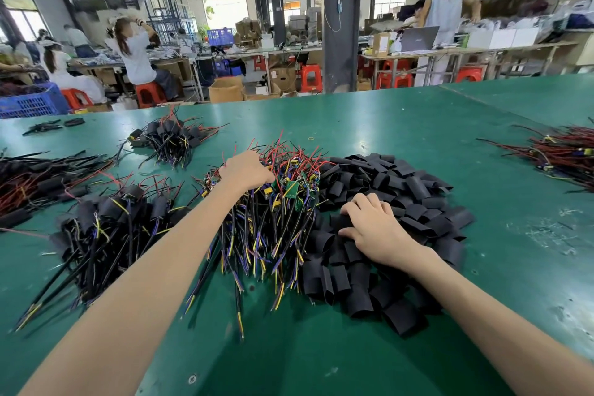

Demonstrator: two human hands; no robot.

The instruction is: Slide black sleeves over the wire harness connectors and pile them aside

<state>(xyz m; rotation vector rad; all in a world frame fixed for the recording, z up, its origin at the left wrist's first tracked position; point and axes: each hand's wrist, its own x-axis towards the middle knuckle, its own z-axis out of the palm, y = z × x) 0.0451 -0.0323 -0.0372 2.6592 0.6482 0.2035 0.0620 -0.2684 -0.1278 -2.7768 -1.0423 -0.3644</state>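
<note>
Left hand [246, 170] dug into multicoloured wire harnesses [270, 235], leads pointing nearward; right hand [376, 228] curled on flat black sleeves [418, 190]; both grips hidden.

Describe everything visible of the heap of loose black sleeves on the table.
The heap of black sleeves is a loose mound of short, matte black tube pieces, flattened or half open at the ends, lying every way. It rests on the green table, right of the wire harness pile and touching it. The right hand rests on its left part, fingers bent into the pieces.
</note>
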